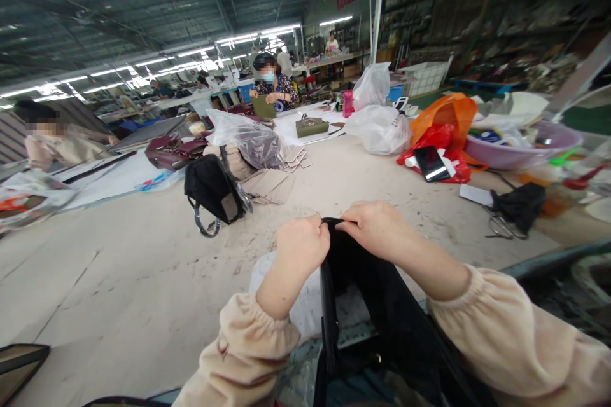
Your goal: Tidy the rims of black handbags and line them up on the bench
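Both of my hands grip the edge of a black fabric bag piece point(386, 292), which hangs down in front of me past the table edge. My left hand point(303, 245) is closed on the left part of its upper rim. Close beside it, my right hand point(375, 229) pinches the same rim with thumb and fingers. The fabric forms an open loop below, and its lower part is dark and hard to make out. A white sheet point(305, 299) lies under my left wrist. Beyond my hands stands a finished-looking black backpack point(210, 187) with wrapped handles.
Flat card pieces point(272, 184), a burgundy bag point(174, 149) and plastic bags point(379, 129) lie farther back. At right are a phone point(432, 163), a purple basin point(529, 149) and scissors point(506, 227). Across the table a co-worker point(281, 92) handles a green piece; another person point(62, 140) sits left.
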Demonstrator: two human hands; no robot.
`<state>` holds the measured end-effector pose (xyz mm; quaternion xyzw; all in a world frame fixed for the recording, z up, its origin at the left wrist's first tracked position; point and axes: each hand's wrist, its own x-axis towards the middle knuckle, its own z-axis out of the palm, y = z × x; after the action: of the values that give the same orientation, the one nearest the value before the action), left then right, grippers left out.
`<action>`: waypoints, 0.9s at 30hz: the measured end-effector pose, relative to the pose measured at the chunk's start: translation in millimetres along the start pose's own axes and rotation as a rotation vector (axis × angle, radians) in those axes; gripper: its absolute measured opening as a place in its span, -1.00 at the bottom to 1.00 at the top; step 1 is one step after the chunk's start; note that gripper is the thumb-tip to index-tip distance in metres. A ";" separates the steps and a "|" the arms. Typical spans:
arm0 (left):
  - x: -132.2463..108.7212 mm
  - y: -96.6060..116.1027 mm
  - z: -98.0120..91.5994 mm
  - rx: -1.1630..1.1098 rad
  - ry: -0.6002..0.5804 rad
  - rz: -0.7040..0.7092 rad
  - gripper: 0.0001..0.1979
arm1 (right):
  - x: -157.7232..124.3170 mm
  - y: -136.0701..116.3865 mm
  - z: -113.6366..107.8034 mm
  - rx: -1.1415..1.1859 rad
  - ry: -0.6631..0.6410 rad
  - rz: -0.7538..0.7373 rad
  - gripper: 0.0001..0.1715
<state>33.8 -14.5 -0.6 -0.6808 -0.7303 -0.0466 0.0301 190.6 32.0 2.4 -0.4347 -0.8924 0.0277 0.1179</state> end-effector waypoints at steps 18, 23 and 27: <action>11.1 -6.9 2.1 -0.288 0.030 0.186 -0.76 | 6.0 2.0 4.6 0.065 0.032 -0.058 -0.73; 14.5 -2.9 1.4 -0.229 0.060 0.164 -0.78 | 0.5 11.0 3.0 0.147 -0.001 -0.014 -0.74; 16.1 -2.3 3.4 -0.259 0.085 0.146 -0.80 | -10.7 19.1 -1.5 0.211 -0.054 0.038 -0.71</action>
<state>30.4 1.7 -2.4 -0.7278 -0.6647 -0.1670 -0.0237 212.0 35.4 -1.0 -0.4357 -0.8791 0.1352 0.1384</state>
